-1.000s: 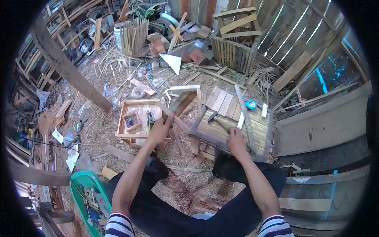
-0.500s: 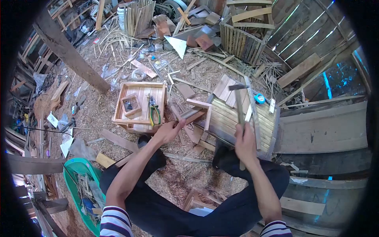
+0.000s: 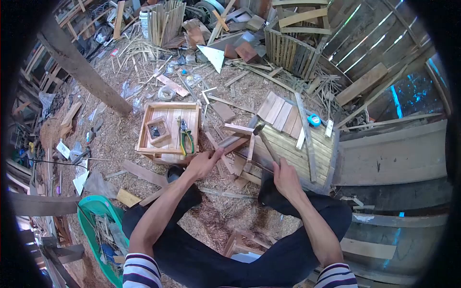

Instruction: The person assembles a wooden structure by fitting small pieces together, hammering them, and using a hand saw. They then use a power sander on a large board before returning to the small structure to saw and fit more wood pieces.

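Observation:
My left hand (image 3: 202,164) is closed around one side of a small wooden frame (image 3: 238,128), which is tilted above the near left edge of a slatted wooden bench (image 3: 322,165). In my right hand (image 3: 288,178) is the handle of a hammer (image 3: 270,148). Its head is at the frame's upper right corner, touching or very close to it. Left of the frame stands a wooden box (image 3: 140,139); a small square wooden box (image 3: 158,130) and green-and-yellow-handled pliers (image 3: 187,140) rest on it.
Several short boards (image 3: 274,111), a long strip (image 3: 306,139) and a blue tape measure (image 3: 313,120) lie on the bench. A green tub (image 3: 86,225) of scraps stands at lower left. A wooden post (image 3: 86,69) rises at upper left. Sawdust and offcuts cover the floor.
The hammer has swung down and left from a raised position to the frame's corner, my right hand moving slightly left and down. My left hand keeps its grip on the frame.

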`<move>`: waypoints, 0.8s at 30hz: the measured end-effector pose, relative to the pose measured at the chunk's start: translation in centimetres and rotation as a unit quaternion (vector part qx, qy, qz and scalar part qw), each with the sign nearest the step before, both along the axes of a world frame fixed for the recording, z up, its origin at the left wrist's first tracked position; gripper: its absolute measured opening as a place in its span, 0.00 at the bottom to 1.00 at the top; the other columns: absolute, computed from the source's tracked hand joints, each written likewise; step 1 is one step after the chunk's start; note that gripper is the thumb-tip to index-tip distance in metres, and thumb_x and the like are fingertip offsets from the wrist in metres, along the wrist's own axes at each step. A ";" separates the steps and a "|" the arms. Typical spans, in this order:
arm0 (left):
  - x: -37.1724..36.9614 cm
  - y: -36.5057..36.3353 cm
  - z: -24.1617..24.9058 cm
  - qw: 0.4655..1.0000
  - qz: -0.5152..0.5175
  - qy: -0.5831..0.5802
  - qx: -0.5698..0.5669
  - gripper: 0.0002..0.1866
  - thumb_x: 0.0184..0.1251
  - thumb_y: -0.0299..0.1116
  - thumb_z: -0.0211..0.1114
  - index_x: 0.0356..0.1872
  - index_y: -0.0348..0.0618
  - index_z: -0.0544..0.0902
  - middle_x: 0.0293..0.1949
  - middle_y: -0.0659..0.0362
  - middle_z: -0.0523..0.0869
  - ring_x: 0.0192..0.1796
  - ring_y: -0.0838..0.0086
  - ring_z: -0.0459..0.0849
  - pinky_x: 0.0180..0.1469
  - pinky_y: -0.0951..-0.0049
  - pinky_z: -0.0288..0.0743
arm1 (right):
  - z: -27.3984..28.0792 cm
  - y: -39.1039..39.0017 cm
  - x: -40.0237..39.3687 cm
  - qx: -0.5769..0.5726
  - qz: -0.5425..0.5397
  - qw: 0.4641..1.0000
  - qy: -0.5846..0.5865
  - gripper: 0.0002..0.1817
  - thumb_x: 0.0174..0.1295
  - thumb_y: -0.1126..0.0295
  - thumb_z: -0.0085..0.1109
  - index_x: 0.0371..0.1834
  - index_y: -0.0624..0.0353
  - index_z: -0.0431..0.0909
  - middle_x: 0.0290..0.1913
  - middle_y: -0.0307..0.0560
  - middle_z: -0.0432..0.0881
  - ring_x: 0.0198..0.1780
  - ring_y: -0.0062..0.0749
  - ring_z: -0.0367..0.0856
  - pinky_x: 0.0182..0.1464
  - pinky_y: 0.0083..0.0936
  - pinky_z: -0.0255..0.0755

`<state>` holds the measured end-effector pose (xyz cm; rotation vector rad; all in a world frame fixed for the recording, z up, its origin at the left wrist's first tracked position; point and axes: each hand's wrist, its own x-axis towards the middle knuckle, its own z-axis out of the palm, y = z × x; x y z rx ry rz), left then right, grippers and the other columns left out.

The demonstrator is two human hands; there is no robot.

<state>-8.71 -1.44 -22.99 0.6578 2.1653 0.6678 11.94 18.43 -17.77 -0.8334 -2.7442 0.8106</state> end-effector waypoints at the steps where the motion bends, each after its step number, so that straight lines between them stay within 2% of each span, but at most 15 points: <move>1: 0.1 -0.1 0.1 1.000 0.005 -0.002 0.001 0.49 0.64 0.74 0.35 0.49 0.29 0.80 0.43 0.36 0.83 0.54 0.46 0.80 0.58 0.57 0.69 | 1.5 -0.2 -0.2 -0.016 -0.012 1.000 0.007 0.12 0.70 0.65 0.48 0.38 0.65 0.66 0.23 0.73 0.75 0.31 0.73 0.74 0.30 0.57 0.64; 6: 0.4 0.0 0.9 1.000 0.000 -0.020 0.015 0.50 0.63 0.74 0.36 0.49 0.29 0.80 0.45 0.34 0.83 0.54 0.46 0.80 0.58 0.55 0.69 | 1.5 -0.9 -0.4 -0.019 -0.019 1.000 0.008 0.13 0.69 0.65 0.48 0.41 0.66 0.66 0.26 0.71 0.78 0.32 0.73 0.76 0.33 0.57 0.69; 8: 0.5 0.3 0.8 1.000 -0.013 0.001 0.007 0.50 0.63 0.75 0.36 0.50 0.29 0.80 0.45 0.35 0.83 0.54 0.46 0.80 0.58 0.56 0.70 | 0.3 -0.5 -0.4 0.029 0.052 0.994 -0.088 0.13 0.69 0.64 0.48 0.41 0.65 0.65 0.25 0.71 0.78 0.31 0.73 0.76 0.34 0.59 0.68; 12: 0.3 0.1 0.6 1.000 -0.003 0.018 -0.003 0.50 0.63 0.75 0.36 0.52 0.31 0.79 0.45 0.36 0.83 0.54 0.47 0.80 0.58 0.57 0.70 | 2.4 -0.9 -1.0 -0.036 0.003 0.998 -0.059 0.13 0.69 0.64 0.49 0.42 0.66 0.65 0.27 0.73 0.77 0.33 0.73 0.77 0.35 0.58 0.69; 14: 0.2 0.0 0.8 1.000 -0.002 -0.003 0.002 0.50 0.62 0.75 0.36 0.52 0.30 0.79 0.46 0.36 0.83 0.55 0.47 0.80 0.58 0.57 0.70 | 2.8 -0.7 -1.1 -0.077 -0.044 0.996 0.003 0.14 0.69 0.64 0.49 0.41 0.66 0.66 0.27 0.73 0.78 0.33 0.73 0.76 0.36 0.60 0.69; 16: 0.2 0.3 1.0 1.000 -0.003 -0.025 0.001 0.51 0.61 0.76 0.37 0.53 0.31 0.79 0.46 0.36 0.83 0.56 0.46 0.79 0.59 0.57 0.70 | -0.2 0.1 -0.2 -0.042 -0.021 0.999 -0.026 0.13 0.69 0.64 0.49 0.41 0.66 0.66 0.27 0.73 0.77 0.33 0.73 0.76 0.36 0.60 0.68; 18: 0.0 0.6 1.5 1.000 -0.017 0.002 -0.006 0.51 0.61 0.77 0.36 0.53 0.31 0.79 0.46 0.36 0.83 0.55 0.46 0.80 0.59 0.57 0.70 | 0.2 0.5 -0.4 -0.002 0.001 0.999 -0.047 0.13 0.69 0.64 0.49 0.40 0.66 0.66 0.26 0.73 0.77 0.34 0.73 0.76 0.36 0.59 0.68; 21: -0.2 0.6 2.3 0.999 -0.031 0.012 -0.029 0.52 0.61 0.77 0.36 0.53 0.31 0.80 0.45 0.36 0.83 0.55 0.46 0.80 0.60 0.56 0.70 | 2.1 0.3 -0.6 -0.027 0.004 0.999 -0.027 0.13 0.69 0.65 0.49 0.39 0.66 0.66 0.27 0.73 0.77 0.33 0.73 0.76 0.36 0.60 0.68; 23: -0.2 0.5 1.8 0.999 -0.032 0.029 -0.018 0.52 0.60 0.78 0.36 0.54 0.31 0.79 0.46 0.35 0.82 0.55 0.45 0.80 0.60 0.55 0.70 | 3.2 -0.5 -1.1 -0.077 -0.070 0.995 0.007 0.13 0.68 0.65 0.49 0.39 0.67 0.67 0.29 0.74 0.77 0.35 0.73 0.76 0.38 0.58 0.69; 24: -0.1 0.3 1.6 0.999 -0.031 0.027 -0.020 0.52 0.60 0.78 0.36 0.54 0.31 0.79 0.46 0.35 0.82 0.55 0.45 0.80 0.60 0.55 0.70 | 1.9 -0.3 -0.7 -0.079 -0.069 0.994 0.005 0.13 0.68 0.65 0.49 0.39 0.67 0.67 0.29 0.74 0.77 0.35 0.73 0.76 0.38 0.58 0.69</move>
